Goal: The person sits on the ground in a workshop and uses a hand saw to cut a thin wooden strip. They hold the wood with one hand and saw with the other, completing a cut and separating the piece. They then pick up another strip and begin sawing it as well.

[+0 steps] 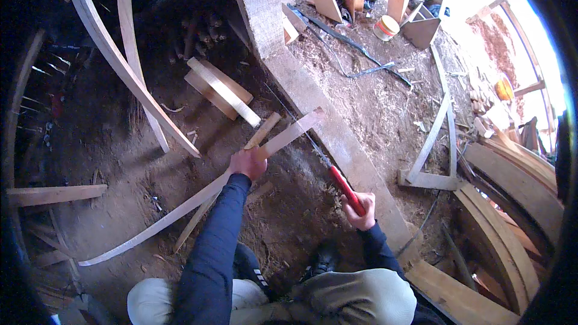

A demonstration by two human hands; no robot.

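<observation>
My left hand (248, 164) is closed around a long, thin, curved wooden strip (180, 209). The strip runs from the lower left up to a heavy wooden beam (358, 162), and its far end lies over the beam's edge. In my right hand (361, 210) is the red handle of a handsaw (348, 189). Its narrow blade stretches up and to the left, crossing the strip close to the beam. Pale sawdust lies around the crossing. A shorter wooden stick (263, 130) passes beneath the strip beside my left hand.
Two wooden blocks (220, 89) lie on the dirt ahead. Tall curved boards (114, 60) lean at the left. Beyond the beam are a small tub (386, 27), a dark strap (355, 45) and a wooden frame (428, 180). Curved planks (503, 247) are piled at the right.
</observation>
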